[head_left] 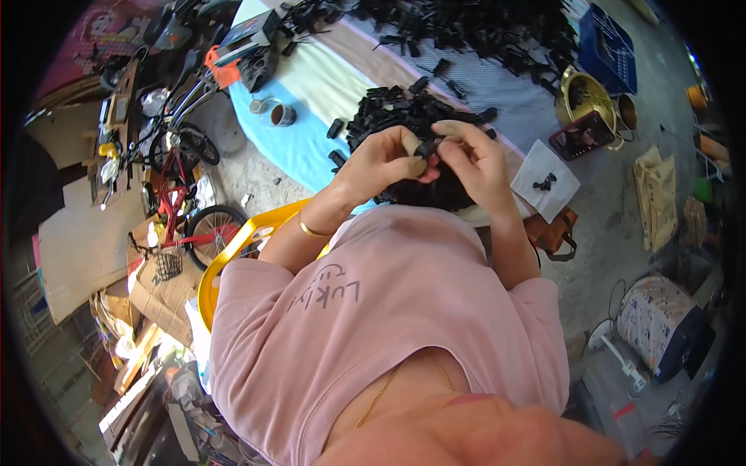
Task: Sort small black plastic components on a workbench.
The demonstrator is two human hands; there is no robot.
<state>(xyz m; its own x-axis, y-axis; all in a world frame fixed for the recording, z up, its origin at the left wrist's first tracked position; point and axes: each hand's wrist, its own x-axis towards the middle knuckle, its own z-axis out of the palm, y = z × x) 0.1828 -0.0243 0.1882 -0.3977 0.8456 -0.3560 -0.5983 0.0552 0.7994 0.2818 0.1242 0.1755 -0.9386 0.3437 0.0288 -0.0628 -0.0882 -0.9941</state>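
Both of my hands meet over a pile of small black pieces close to my chest. The thumb and fingers of my left hand pinch one small black piece, and pale finger covers show on that hand. My right hand closes its fingertips on the same piece from the other side. The exact kind of the piece is too small to tell. Just right of my right hand lies a white paper sheet with a few tiny black bits on it.
A larger heap of black pieces covers the far table. A glass of dark drink stands left. To the right are a phone, a brass-coloured pot and a blue crate. A yellow chair and bicycle stand left.
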